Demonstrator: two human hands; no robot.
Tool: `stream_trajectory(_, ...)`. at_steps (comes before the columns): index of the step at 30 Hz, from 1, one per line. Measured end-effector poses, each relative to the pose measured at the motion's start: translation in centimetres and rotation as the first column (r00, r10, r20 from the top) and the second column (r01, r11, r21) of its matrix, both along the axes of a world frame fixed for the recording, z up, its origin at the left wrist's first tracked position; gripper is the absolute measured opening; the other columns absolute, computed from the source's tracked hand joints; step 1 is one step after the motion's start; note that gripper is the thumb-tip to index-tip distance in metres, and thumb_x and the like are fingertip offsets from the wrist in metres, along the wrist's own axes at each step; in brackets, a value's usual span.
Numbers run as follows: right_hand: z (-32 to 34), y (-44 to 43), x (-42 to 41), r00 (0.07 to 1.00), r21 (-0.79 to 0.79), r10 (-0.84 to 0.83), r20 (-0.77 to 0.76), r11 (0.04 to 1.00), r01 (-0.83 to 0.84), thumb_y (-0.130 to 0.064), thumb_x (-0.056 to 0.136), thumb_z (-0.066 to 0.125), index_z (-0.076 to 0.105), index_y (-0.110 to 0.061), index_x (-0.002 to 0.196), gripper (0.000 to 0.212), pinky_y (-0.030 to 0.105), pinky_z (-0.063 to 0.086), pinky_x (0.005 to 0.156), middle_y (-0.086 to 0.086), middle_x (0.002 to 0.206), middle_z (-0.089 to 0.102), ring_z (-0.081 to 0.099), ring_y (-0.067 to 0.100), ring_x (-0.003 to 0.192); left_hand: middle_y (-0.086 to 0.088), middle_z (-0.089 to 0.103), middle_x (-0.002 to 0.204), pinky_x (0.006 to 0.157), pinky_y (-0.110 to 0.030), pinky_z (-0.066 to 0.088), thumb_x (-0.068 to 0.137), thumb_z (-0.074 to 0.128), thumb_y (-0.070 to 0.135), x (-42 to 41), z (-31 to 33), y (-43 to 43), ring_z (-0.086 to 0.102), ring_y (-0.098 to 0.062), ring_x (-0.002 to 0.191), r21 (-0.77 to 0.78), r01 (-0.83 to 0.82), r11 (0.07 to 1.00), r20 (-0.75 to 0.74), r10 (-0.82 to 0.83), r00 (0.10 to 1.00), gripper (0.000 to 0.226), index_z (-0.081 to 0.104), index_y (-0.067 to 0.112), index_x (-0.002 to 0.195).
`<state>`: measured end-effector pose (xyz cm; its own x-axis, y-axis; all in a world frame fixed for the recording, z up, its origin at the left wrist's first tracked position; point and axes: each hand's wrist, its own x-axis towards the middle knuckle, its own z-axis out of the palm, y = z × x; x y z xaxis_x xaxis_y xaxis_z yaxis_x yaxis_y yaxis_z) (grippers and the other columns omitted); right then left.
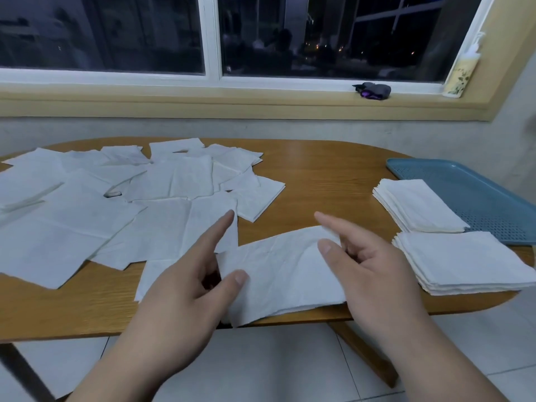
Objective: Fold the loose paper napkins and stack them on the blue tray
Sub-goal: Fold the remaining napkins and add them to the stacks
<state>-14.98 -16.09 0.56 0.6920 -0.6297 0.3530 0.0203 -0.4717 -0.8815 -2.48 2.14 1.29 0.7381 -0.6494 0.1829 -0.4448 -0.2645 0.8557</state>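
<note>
A brown table (333, 175) fills the middle of the frame. Lots of loose white napkins (116, 198) lie flat on its left side, many on top of each other.

At the bottom middle, near the table's front edge, one napkin (284, 274) is folded into a long strip. Both hands are on it. The left hand (185, 285) holds the strip's left end. Its thumb presses on top, its pointer finger sticks out straight, and its other fingers are tucked under the paper. The right hand (377, 274) holds the right end. Its thumb is on the paper, its pointer finger sticks out straight, and its other fingers are curled in behind the paper.

The blue tray (478, 192) is at the right side of the frame, on the table. Two neat stacks of folded napkins are beside it. The far stack (417, 207) lies at the tray's left edge. The near stack (464, 262) sits below it in the frame, and its back edge covers the tray's front rim.

At the top is a dark window. On the sill at the upper right lie a small dark bundle (374, 91) and a pale bottle (461, 74).
</note>
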Motion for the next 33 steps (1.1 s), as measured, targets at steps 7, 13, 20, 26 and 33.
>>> stream_trajectory(7,-0.3,0.0,0.6,0.998,0.049,-0.045,-0.037,0.998,0.046,-0.028,0.093,0.065,0.073,-0.038,0.090,0.014,0.018,0.050,0.064,-0.013,0.083,0.071,0.064,0.005,0.079,0.027,0.061,0.071,0.063,-0.002,0.036,0.093,0.061,0.027,0.9,-0.7,0.1,0.056,0.009,0.074,0.036,-0.015,0.999,0.122,0.011,0.992,0.037,0.062,0.063,0.102)
stream_trajectory(13,-1.1,-0.1,0.4,0.989,0.042,-0.086,-0.117,0.995,0.092,-0.019,0.094,0.063,0.075,-0.033,0.085,0.021,0.024,0.046,0.058,-0.010,0.081,0.071,0.060,0.013,0.071,0.026,0.062,0.093,0.074,-0.001,0.033,0.094,0.060,0.030,2.1,-2.3,-0.2,0.052,0.008,0.101,0.131,-0.021,0.991,0.242,-0.012,0.970,0.022,0.069,0.049,0.101)
stream_trajectory(20,-1.6,-0.4,0.9,0.960,-0.084,-0.113,-0.256,0.992,0.094,-0.013,0.097,0.051,0.075,-0.027,0.110,0.030,0.005,0.043,0.063,-0.021,0.092,0.068,0.058,-0.008,0.086,0.022,0.063,0.086,0.097,-0.038,0.040,0.092,0.064,0.026,2.4,-3.0,-0.2,0.049,0.004,0.103,0.165,-0.081,0.983,0.374,0.014,0.927,0.025,0.072,0.038,0.113)
stream_trajectory(26,-2.0,-0.4,1.5,0.922,-0.306,-0.209,-0.324,0.946,0.107,-0.013,0.099,0.045,0.072,-0.025,0.117,0.035,0.026,0.043,0.098,-0.022,0.100,0.062,0.051,0.001,0.105,0.016,0.060,0.076,0.088,-0.035,0.034,0.091,0.061,0.031,2.0,-2.9,-0.3,0.048,-0.001,0.093,0.189,-0.082,0.979,0.429,-0.007,0.903,0.015,0.071,0.042,0.092)
stream_trajectory(33,-2.8,-0.4,1.8,0.884,-0.487,-0.289,-0.368,0.870,0.081,-0.010,0.098,0.044,0.074,-0.024,0.111,0.036,0.036,0.037,0.099,-0.011,0.095,0.062,0.049,0.014,0.101,0.019,0.053,0.077,0.083,-0.031,0.025,0.083,0.044,0.040,2.0,-3.2,-0.5,0.042,-0.001,0.093,0.293,-0.143,0.945,0.493,-0.021,0.870,0.022,0.066,0.039,0.087)
